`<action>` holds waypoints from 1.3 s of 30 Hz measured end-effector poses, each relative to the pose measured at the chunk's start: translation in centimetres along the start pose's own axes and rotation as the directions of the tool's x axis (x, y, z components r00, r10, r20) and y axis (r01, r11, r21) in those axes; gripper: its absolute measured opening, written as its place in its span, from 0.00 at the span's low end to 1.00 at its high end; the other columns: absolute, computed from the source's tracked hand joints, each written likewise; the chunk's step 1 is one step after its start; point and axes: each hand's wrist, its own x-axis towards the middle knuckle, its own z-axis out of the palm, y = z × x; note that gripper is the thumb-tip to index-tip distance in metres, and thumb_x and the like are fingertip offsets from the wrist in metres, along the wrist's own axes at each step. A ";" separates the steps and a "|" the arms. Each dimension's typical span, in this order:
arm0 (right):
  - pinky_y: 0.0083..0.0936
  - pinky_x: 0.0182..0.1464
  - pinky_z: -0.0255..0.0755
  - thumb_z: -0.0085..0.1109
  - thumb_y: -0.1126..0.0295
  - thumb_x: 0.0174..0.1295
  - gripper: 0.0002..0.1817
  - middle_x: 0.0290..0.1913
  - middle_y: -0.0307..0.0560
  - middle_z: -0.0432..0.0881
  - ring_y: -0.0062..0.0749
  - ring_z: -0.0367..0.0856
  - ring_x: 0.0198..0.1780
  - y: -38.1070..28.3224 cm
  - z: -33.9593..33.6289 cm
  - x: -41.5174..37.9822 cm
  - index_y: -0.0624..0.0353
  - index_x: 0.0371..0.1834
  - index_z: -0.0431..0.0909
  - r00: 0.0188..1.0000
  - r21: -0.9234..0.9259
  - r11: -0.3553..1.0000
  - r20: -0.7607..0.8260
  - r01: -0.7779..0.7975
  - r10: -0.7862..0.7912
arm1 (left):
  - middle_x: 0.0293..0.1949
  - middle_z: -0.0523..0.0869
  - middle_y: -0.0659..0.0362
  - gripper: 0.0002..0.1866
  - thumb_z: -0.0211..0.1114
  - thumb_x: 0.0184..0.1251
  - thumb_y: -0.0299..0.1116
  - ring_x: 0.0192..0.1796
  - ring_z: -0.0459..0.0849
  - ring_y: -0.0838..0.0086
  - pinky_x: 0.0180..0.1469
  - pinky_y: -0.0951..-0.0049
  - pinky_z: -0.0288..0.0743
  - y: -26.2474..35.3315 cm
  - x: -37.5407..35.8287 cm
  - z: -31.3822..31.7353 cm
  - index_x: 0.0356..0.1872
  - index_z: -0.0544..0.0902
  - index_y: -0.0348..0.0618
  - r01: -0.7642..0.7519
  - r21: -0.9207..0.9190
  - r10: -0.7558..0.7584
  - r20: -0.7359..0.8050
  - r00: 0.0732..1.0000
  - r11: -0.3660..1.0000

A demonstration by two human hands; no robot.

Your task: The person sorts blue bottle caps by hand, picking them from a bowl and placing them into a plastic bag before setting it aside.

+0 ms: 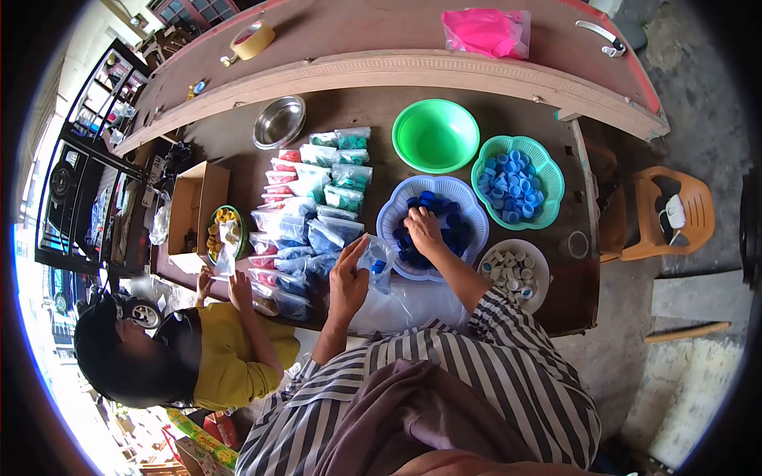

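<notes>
My left hand (347, 279) has its grip closed on a small clear plastic bag (378, 260); beside it, my right hand (423, 228) closes over dark blue bottle caps (452, 230) in the pale scalloped bowl (470, 198).

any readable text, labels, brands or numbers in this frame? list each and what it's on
None can be read.
Clear bag held by the left hand: no print visible.
Dark blue caps under the right hand: any marks too small.
Packed bags, cardboard box, pink bag: no lettering legible.
</notes>
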 end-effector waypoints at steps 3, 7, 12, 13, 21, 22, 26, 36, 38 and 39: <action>0.40 0.47 0.71 0.68 0.72 0.52 0.03 0.37 0.42 0.78 0.40 0.77 0.46 0.0 -0.7 0.0 0.54 0.30 0.85 0.994 0.184 0.977 0.009 -0.108 0.108 | 0.59 0.83 0.54 0.34 0.52 0.49 0.15 0.25 0.74 0.78 0.32 0.77 0.71 -0.1 -0.9 -0.2 0.63 0.79 0.44 0.026 -0.030 -0.027 -0.002 1.000 0.999; 0.36 0.49 0.71 0.69 0.73 0.54 0.07 0.40 0.47 0.80 0.45 0.78 0.45 -1.7 -4.1 0.2 0.59 0.35 0.82 0.950 0.744 0.653 -0.086 -0.139 0.300 | 0.59 0.83 0.54 0.33 0.52 0.50 0.15 0.26 0.75 0.78 0.33 0.77 0.71 -1.1 -1.3 0.1 0.62 0.79 0.42 0.019 -0.078 -0.020 -0.014 1.000 0.997; 0.36 0.52 0.70 0.67 0.76 0.55 0.09 0.45 0.48 0.77 0.47 0.76 0.49 -9.4 -15.4 -3.2 0.59 0.37 0.79 0.946 0.564 0.800 -0.325 0.202 -0.009 | 0.59 0.83 0.53 0.33 0.53 0.49 0.15 0.27 0.76 0.77 0.33 0.77 0.71 -0.7 -1.0 0.5 0.62 0.79 0.41 -0.065 -0.092 0.063 -0.027 0.998 0.994; 0.36 0.53 0.70 0.67 0.76 0.55 0.09 0.47 0.47 0.77 0.46 0.76 0.50 -9.8 -16.0 -4.0 0.59 0.38 0.80 0.957 0.464 0.850 -0.255 0.250 -0.142 | 0.58 0.83 0.52 0.33 0.53 0.49 0.15 0.27 0.76 0.77 0.33 0.77 0.71 -0.7 -1.0 0.6 0.62 0.79 0.41 -0.093 -0.081 0.091 -0.035 0.995 0.992; 0.39 0.46 0.75 0.60 0.75 0.61 0.02 0.39 0.51 0.79 0.49 0.80 0.42 1.0 -9.9 -2.9 0.58 0.36 0.80 0.925 0.556 0.821 -0.230 -0.130 0.302 | 0.60 0.82 0.52 0.33 0.52 0.49 0.14 0.26 0.76 0.77 0.32 0.78 0.71 -0.4 -2.8 0.4 0.62 0.79 0.42 -0.093 -0.082 0.092 -0.014 0.996 0.992; 0.41 0.46 0.74 0.61 0.74 0.61 0.04 0.39 0.52 0.79 0.52 0.79 0.43 3.7 -7.7 -3.6 0.57 0.38 0.80 0.941 0.364 0.893 -0.105 -0.266 0.323 | 0.60 0.82 0.52 0.33 0.52 0.49 0.14 0.26 0.76 0.77 0.32 0.78 0.71 -0.2 -2.9 0.2 0.62 0.79 0.42 -0.090 -0.075 0.090 -0.011 0.996 0.993; 0.40 0.47 0.75 0.65 0.73 0.58 0.07 0.43 0.53 0.80 0.50 0.81 0.44 6.2 -4.7 -4.7 0.59 0.40 0.83 0.959 0.010 0.961 -0.062 -0.277 0.277 | 0.60 0.82 0.52 0.33 0.52 0.49 0.14 0.26 0.76 0.77 0.32 0.78 0.71 -0.6 -2.8 0.5 0.62 0.80 0.42 -0.094 -0.081 0.094 -0.003 0.996 0.992; 0.38 0.43 0.74 0.79 0.71 0.42 0.16 0.37 0.49 0.80 0.44 0.80 0.39 7.6 -5.5 -4.7 0.61 0.30 0.80 0.943 0.329 0.884 0.106 -0.333 0.316 | 0.60 0.82 0.52 0.33 0.53 0.49 0.14 0.24 0.74 0.78 0.31 0.78 0.70 -0.3 -2.0 1.8 0.62 0.80 0.42 -0.076 -0.091 0.078 0.021 0.997 0.993; 0.37 0.40 0.74 0.81 0.70 0.39 0.18 0.34 0.48 0.80 0.42 0.80 0.36 7.7 -5.8 -4.6 0.62 0.28 0.79 0.940 0.380 0.860 0.110 -0.341 0.323 | 0.59 0.82 0.52 0.33 0.53 0.48 0.14 0.24 0.73 0.78 0.31 0.78 0.70 -0.2 -1.8 2.1 0.62 0.80 0.42 -0.079 -0.089 0.082 0.035 0.996 0.993; 0.35 0.40 0.74 0.81 0.70 0.41 0.18 0.33 0.47 0.80 0.39 0.80 0.35 7.5 -6.2 -4.5 0.62 0.28 0.79 0.936 0.427 0.833 0.143 -0.351 0.321 | 0.59 0.82 0.52 0.33 0.53 0.48 0.14 0.24 0.73 0.78 0.31 0.78 0.70 -0.2 -1.6 2.2 0.62 0.80 0.42 -0.078 -0.087 0.082 0.040 0.996 0.993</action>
